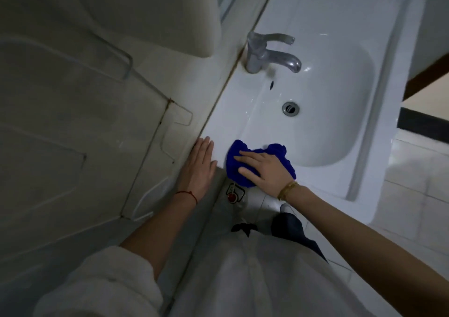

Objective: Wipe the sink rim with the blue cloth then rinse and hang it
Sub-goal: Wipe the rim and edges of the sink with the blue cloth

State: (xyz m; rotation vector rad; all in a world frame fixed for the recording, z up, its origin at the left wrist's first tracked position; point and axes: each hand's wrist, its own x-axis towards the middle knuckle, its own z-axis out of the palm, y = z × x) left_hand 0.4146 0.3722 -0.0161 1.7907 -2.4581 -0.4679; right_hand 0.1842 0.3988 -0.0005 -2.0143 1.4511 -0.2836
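Right hand (pixel 266 171): fingers spread flat, pressed on the blue cloth (pixel 245 161) | cloth bunched beneath them on the sink rim (pixel 218 142), beside the basin | left hand (pixel 198 168): fingers straight, laid flat on the rim's wall-side edge, just apart from the cloth | tap (pixel 267 54) well beyond both hands.

Cloth (pixel 260 161) on sink rim (pixel 218 132), under right hand (pixel 264 171); left hand (pixel 198 166) beside it, at the wall. Faucet (pixel 267 53) farther along rim; drain (pixel 290 108) in basin.

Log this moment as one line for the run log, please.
step: wiping rim | right hand: presses blue cloth on sink rim | left hand: flat on rim | faucet: no water visible
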